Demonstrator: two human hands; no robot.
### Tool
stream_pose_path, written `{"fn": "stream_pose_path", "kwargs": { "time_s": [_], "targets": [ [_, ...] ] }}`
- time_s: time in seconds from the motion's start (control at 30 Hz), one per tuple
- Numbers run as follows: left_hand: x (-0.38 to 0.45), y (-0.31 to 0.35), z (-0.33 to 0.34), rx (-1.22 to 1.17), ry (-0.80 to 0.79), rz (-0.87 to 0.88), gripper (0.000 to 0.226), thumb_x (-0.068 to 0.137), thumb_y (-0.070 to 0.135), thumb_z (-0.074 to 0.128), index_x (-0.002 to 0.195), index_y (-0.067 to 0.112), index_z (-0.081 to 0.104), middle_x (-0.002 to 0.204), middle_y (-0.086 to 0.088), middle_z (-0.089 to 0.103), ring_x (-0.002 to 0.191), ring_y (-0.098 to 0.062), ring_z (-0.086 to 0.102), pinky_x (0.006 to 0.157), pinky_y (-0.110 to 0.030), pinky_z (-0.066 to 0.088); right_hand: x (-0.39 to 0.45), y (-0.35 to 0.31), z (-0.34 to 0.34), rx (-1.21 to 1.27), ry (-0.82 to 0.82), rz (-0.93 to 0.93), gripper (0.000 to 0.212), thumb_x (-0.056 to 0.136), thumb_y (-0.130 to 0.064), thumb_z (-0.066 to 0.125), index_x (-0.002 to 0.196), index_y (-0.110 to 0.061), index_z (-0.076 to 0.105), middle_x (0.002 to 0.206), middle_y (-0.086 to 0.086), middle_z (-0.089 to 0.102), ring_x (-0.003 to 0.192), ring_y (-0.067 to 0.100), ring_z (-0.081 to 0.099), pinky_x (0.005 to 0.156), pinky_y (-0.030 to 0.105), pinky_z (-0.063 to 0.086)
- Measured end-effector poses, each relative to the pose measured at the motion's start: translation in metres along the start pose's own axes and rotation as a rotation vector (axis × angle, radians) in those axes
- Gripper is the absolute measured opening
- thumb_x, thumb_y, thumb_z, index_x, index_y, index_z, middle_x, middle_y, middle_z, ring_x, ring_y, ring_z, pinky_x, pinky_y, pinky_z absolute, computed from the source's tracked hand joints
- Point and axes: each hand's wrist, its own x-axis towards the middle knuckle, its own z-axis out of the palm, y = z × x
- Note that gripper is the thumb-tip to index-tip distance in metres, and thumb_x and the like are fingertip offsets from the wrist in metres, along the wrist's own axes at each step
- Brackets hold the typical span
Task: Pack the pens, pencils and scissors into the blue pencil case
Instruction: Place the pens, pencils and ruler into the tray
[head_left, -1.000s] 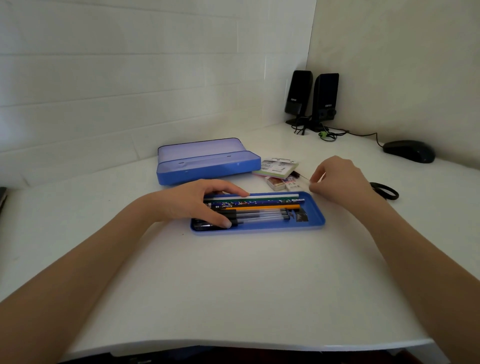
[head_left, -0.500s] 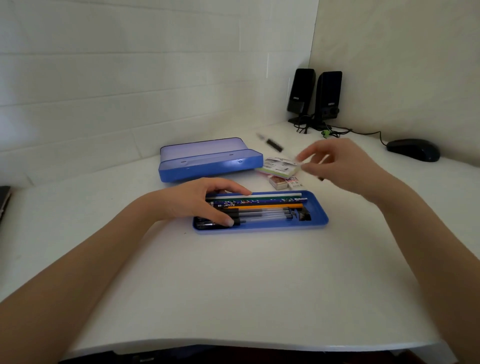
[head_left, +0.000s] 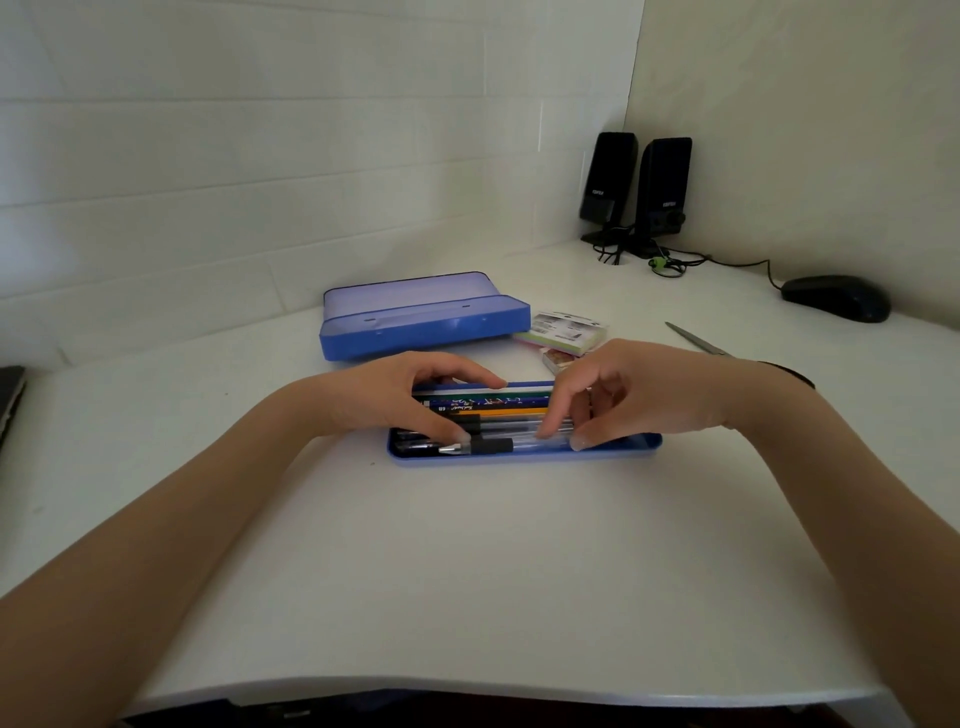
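Observation:
A shallow blue tray (head_left: 519, 457) lies in the middle of the white desk and holds several pencils (head_left: 493, 401) and pens side by side. My left hand (head_left: 395, 395) spans the tray's left end, thumb on the front side and forefinger on the back rim. My right hand (head_left: 639, 389) pinches a clear pen with a black cap (head_left: 498, 445) that lies along the tray's front row. The blue pencil case (head_left: 426, 327) stands open behind the tray. The scissors (head_left: 696, 340) lie behind my right wrist, with only one blade showing.
A pack of sticky notes (head_left: 563, 330) and a small eraser (head_left: 556, 358) lie just behind the tray's right end. Two black speakers (head_left: 608, 182) with cables stand in the corner, and a black mouse (head_left: 836, 297) sits at the far right. A dark object (head_left: 9, 400) pokes in at the left edge.
My right hand lifted a pen from the desk on the right, carried it over, and lowered it into the tray's front row. My left hand stayed on the tray.

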Motion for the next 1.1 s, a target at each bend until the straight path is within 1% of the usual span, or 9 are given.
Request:
{"fn": "stream_pose_path", "kwargs": {
  "time_s": [0.17,0.3,0.37,0.43,0.5,0.57,0.93,1.0,1.1],
  "targets": [
    [0.000,0.000,0.000,-0.013,0.002,0.005,0.052,0.075,0.017,0.077,0.118,0.038,0.059,0.116,0.015,0.064,0.103,-0.002,0.062,0.084,-0.014,0.049,0.002,0.000,0.001,0.027,-0.014,-0.005,0.017,0.081,-0.018,0.071,0.091,-0.032,0.074,0.084,0.021,0.063,0.065,0.019,0.047,0.064,0.031,0.039],
    [0.000,0.001,0.000,-0.004,0.002,0.002,0.051,0.075,0.020,0.076,0.119,0.039,0.059,0.116,0.015,0.063,0.102,-0.001,0.062,0.084,-0.015,0.049,0.002,0.002,0.001,0.040,-0.013,0.032,0.013,0.082,-0.022,0.070,0.086,-0.034,0.075,0.083,0.017,0.066,0.067,0.017,0.051,0.065,0.023,0.040],
    [0.000,0.001,0.001,-0.008,0.004,0.002,0.050,0.076,0.020,0.075,0.119,0.038,0.059,0.115,0.016,0.064,0.100,0.000,0.062,0.081,-0.013,0.049,0.003,0.002,0.003,0.048,-0.011,0.030,0.009,0.081,-0.025,0.071,0.085,-0.031,0.076,0.087,0.016,0.069,0.071,0.022,0.056,0.070,0.028,0.046],
    [0.000,0.001,0.000,-0.012,-0.004,-0.003,0.050,0.076,0.023,0.076,0.119,0.040,0.058,0.114,0.018,0.063,0.100,0.001,0.062,0.080,-0.012,0.048,0.005,0.001,0.006,0.047,0.004,0.024,0.005,0.081,-0.027,0.071,0.081,-0.025,0.075,0.078,0.012,0.068,0.065,0.018,0.054,0.066,0.028,0.045],
    [0.000,0.001,0.000,-0.011,-0.022,-0.002,0.052,0.073,0.027,0.078,0.118,0.042,0.058,0.115,0.017,0.063,0.101,0.000,0.062,0.082,-0.012,0.048,0.006,0.000,0.008,0.016,0.025,0.030,0.013,0.082,-0.029,0.070,0.074,-0.019,0.069,0.061,-0.002,0.059,0.055,0.006,0.046,0.056,0.016,0.038],
    [-0.001,0.001,-0.001,-0.001,-0.031,-0.009,0.056,0.069,0.028,0.079,0.118,0.044,0.057,0.116,0.016,0.063,0.102,-0.002,0.062,0.084,-0.014,0.048,0.007,0.000,0.009,-0.019,0.034,0.055,0.017,0.082,-0.031,0.069,0.070,-0.019,0.064,0.054,-0.010,0.053,0.050,0.002,0.042,0.050,0.011,0.034],
    [0.000,0.003,0.004,0.041,-0.003,0.007,0.055,0.071,0.027,0.080,0.119,0.040,0.058,0.120,0.014,0.060,0.106,0.000,0.059,0.088,-0.011,0.046,0.013,0.007,0.010,-0.031,0.065,0.087,0.018,0.079,-0.032,0.072,0.077,-0.024,0.055,0.055,-0.010,0.052,0.052,0.006,0.043,0.054,0.021,0.035],
    [0.000,0.003,0.004,0.025,-0.001,0.013,0.051,0.072,0.030,0.078,0.118,0.040,0.059,0.120,0.015,0.062,0.108,-0.002,0.060,0.091,-0.015,0.047,0.013,0.008,0.009,-0.058,0.122,0.082,0.018,0.079,-0.033,0.071,0.078,-0.023,0.057,0.058,-0.009,0.054,0.054,0.008,0.045,0.056,0.024,0.037],
    [0.000,0.002,0.004,0.015,0.013,0.007,0.048,0.074,0.027,0.077,0.118,0.039,0.060,0.119,0.014,0.063,0.106,-0.003,0.061,0.091,-0.015,0.047,0.017,0.017,0.004,-0.057,0.459,0.118,0.015,0.082,-0.035,0.067,0.086,-0.024,0.059,0.073,-0.005,0.057,0.060,0.009,0.048,0.050,0.015,0.039]
  ]
}}
